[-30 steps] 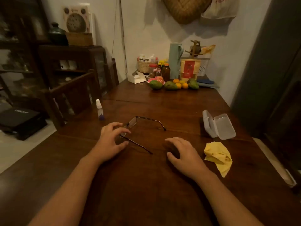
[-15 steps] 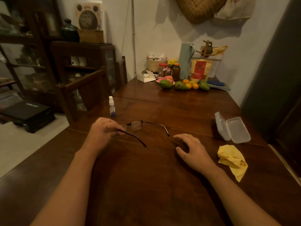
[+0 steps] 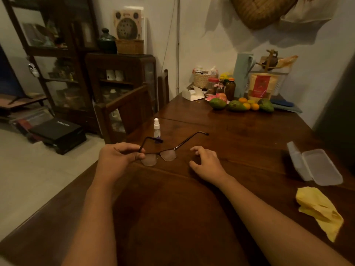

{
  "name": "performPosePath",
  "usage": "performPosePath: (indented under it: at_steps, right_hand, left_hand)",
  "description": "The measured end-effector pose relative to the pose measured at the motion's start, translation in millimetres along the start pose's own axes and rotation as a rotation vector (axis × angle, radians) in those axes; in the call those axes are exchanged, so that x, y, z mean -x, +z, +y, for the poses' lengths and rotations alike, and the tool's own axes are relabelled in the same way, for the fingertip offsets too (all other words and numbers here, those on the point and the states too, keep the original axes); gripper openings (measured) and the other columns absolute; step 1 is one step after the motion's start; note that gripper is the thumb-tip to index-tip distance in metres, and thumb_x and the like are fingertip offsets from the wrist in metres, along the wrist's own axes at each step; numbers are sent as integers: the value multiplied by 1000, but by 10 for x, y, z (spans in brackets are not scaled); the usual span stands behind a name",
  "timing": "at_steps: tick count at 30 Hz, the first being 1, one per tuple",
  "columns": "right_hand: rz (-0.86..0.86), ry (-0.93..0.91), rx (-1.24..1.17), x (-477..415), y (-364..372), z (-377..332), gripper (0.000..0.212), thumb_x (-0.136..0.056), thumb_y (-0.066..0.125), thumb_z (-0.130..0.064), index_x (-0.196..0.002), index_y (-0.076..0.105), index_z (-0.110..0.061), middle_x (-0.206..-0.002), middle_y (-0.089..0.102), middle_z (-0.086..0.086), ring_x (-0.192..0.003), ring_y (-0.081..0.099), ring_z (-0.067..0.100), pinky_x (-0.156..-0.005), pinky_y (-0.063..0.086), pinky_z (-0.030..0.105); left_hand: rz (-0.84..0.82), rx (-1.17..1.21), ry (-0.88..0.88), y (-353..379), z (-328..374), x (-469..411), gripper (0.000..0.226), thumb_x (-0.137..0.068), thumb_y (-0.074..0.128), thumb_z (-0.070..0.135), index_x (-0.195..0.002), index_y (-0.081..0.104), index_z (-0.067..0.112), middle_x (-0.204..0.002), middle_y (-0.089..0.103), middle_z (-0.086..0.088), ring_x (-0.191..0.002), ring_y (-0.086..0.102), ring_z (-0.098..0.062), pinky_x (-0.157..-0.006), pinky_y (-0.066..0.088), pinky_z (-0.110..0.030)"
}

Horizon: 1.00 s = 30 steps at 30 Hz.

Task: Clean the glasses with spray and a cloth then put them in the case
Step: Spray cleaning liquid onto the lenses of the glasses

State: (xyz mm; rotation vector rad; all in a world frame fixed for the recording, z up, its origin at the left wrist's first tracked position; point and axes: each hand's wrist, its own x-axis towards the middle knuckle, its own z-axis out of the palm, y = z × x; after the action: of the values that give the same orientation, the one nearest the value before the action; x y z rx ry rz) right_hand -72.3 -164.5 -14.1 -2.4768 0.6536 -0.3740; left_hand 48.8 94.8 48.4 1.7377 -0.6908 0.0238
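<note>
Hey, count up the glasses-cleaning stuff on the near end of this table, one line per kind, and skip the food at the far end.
Thin dark-framed glasses: 1
Small clear spray bottle with a white cap: 1
Crumpled yellow cloth: 1
Open pale plastic glasses case: 1
Total: 4
</note>
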Motion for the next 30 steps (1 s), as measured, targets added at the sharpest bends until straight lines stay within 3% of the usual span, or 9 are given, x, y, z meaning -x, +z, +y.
performPosePath:
  at_steps: [5, 9, 12, 14, 19, 22, 24, 27, 30]
  right_hand:
    - [-53, -147, 49, -424, 369, -329, 64, -91, 58, -48, -144, 24, -37, -144, 41, 4, -140, 28, 22, -106, 33, 36]
    - [-77, -161, -124, -747, 439, -496, 82, -90, 66, -41, -152, 12, -37, -158, 25, 6, -146, 24, 24, -113, 28, 38]
    - [-66, -151, -297, -978, 421, -645, 91, -87, 74, -33, -154, 12, -37, -156, 31, 8, -144, 30, 23, -116, 31, 39]
    - [-40, -199, -353, -1100, 420, -766, 93, -86, 77, -30, -154, 13, -37, -152, 37, 6, -141, 35, 21, -111, 32, 32]
    - [-72, -293, -429, -1337, 442, -950, 90, -87, 74, -17, -145, 17, -55, -138, 51, -8, -119, 53, 10, -100, 45, 29]
    - [-55, -289, -404, -1403, 482, -922, 71, -90, 67, -10, -143, 33, -44, -123, 63, -5, -103, 64, 9, -94, 55, 40]
    - [-12, -273, -432, -1369, 486, -868, 59, -91, 65, -9, -139, 43, -36, -112, 63, -11, -105, 63, 9, -97, 53, 41]
    - [52, -212, -500, -1248, 417, -730, 48, -92, 69, -15, -130, 49, -35, -110, 63, -16, -106, 61, 3, -99, 52, 38]
    - [111, -146, -574, -1006, 267, -581, 53, -87, 76, -29, -123, 46, -52, -107, 70, -7, -96, 67, 1, -87, 55, 30]
  left_hand:
    - [154, 69, -55, -207, -121, -44, 29, -72, 77, 5, -69, 75, 33, -76, 74, 18, -79, 69, 4, -72, 53, -19]
    - [236, 54, -56, -274, -162, -76, 28, -76, 75, 8, -71, 74, 36, -77, 72, 26, -85, 67, 8, -75, 49, -18]
    - [324, 71, -55, -314, -214, -104, 27, -77, 74, 8, -76, 73, 34, -76, 72, 26, -79, 67, 10, -74, 52, -20]
    - [384, 79, -61, -345, -239, -117, 26, -77, 74, 9, -78, 74, 35, -77, 73, 24, -78, 68, 8, -73, 53, -20]
    - [447, 75, -6, -406, -261, -142, 37, -75, 76, 11, -69, 72, 48, -77, 72, 27, -80, 68, 9, -65, 52, -8]
    - [465, 65, -12, -406, -279, -159, 31, -75, 76, 12, -73, 72, 43, -78, 72, 27, -81, 68, 8, -72, 52, -13]
    - [466, 74, -15, -370, -279, -162, 29, -76, 74, 11, -77, 71, 40, -77, 71, 29, -80, 67, 11, -67, 52, -8]
    - [460, 105, -49, -272, -275, -170, 23, -76, 74, 11, -85, 73, 33, -75, 71, 29, -81, 65, 14, -68, 52, -10]
    - [433, 129, -73, -174, -244, -185, 24, -75, 75, 10, -84, 73, 33, -73, 71, 25, -82, 64, 15, -74, 48, -14]
